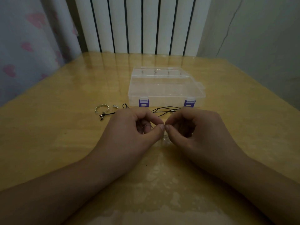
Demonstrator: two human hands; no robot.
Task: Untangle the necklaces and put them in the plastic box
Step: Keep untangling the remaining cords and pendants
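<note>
Glossy yellow wooden table [65, 127]. Clear plastic box [165, 87], lid shut, two purple latches, lies toward the far edge. Just nearer: silver ring [102, 108], small silver piece [115, 106], black cords [165, 109] lying loose on the tabletop.

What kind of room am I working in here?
Probably a home room, perhaps a bedroom: a white ribbed radiator against the wall, a pale curtain with pink hearts at the left, and a glossy yellowish wooden table.
</note>
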